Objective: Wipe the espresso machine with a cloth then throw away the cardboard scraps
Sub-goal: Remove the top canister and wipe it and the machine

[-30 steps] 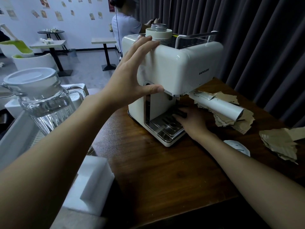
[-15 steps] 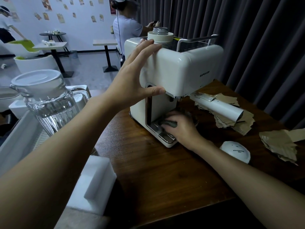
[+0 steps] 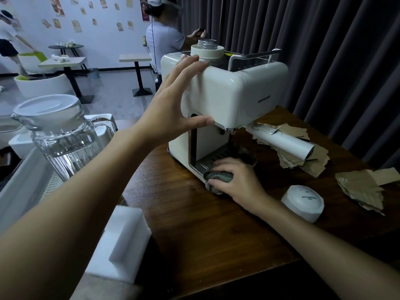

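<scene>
A cream espresso machine (image 3: 233, 94) stands on the dark wooden table (image 3: 205, 230). My left hand (image 3: 173, 105) is spread flat against its left side, fingers reaching the top edge and thumb under the overhang. My right hand (image 3: 238, 180) presses a grey cloth (image 3: 218, 178) onto the front lip of the metal drip tray (image 3: 216, 159). Torn brown cardboard scraps (image 3: 311, 161) lie to the right of the machine, with a second pile (image 3: 361, 187) farther right near the table edge.
A white cardboard tube (image 3: 283, 144) rests on the nearer scraps. A white round lid-like object (image 3: 303, 202) sits by my right forearm. A glass pitcher (image 3: 62, 135) and white foam blocks (image 3: 125, 241) are at the left. Dark curtains hang behind; people stand in the background.
My right hand has slid with the cloth from deep on the drip tray toward its front-left edge. My left hand has stayed on the machine's side.
</scene>
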